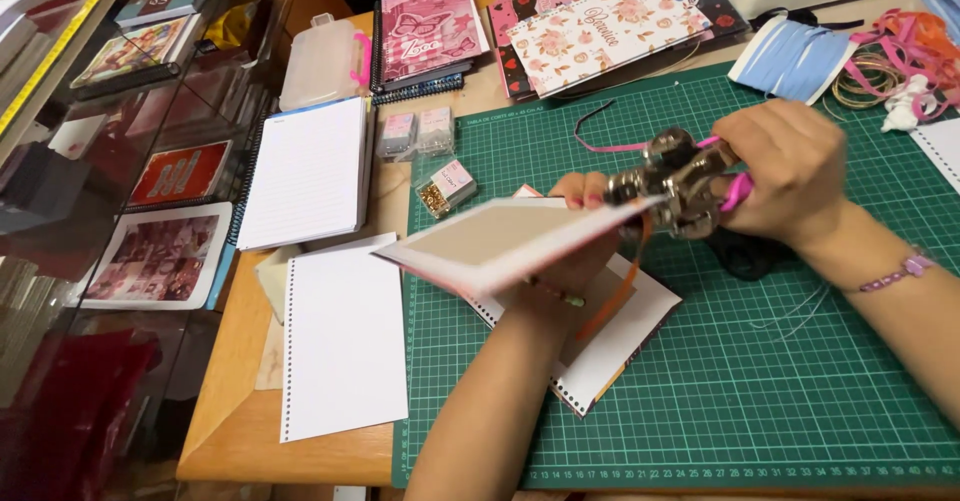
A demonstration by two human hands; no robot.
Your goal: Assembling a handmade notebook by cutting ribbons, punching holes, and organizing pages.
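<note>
We see the left hand (580, 223) holding a notebook cover (505, 241) from below, lifted above the green cutting mat (760, 381) and tilted nearly flat; its fingers with red nails are closed on the far edge of the cover, and the palm is hidden under it; the right hand (785, 171) is clamped around the pink handles of a metal punch plier (672, 183), whose head sits at the right edge of the cover, touching it; we cannot tell if the tool bites the board fully; a pink ribbon (600, 146) hangs from the tool toward the mat, and an orange ribbon (625, 286) falls down under the cover; below the lifted cover lies a stack of punched pages (625, 346) on the mat; on the right wrist there is a pink bracelet (898, 273); left of the mat, on the wooden table (235, 401), lies a white punched sheet (345, 346), and behind it a lined notepad (308, 171); near the far left corner of the mat stands a small box of gold eyelets (445, 187); further back lie a pink spiral notebook (428, 33) and a floral cover (610, 29); at the far right a heap of ribbons (895, 61) lies just beside a light blue ribbon card (790, 61).
</note>
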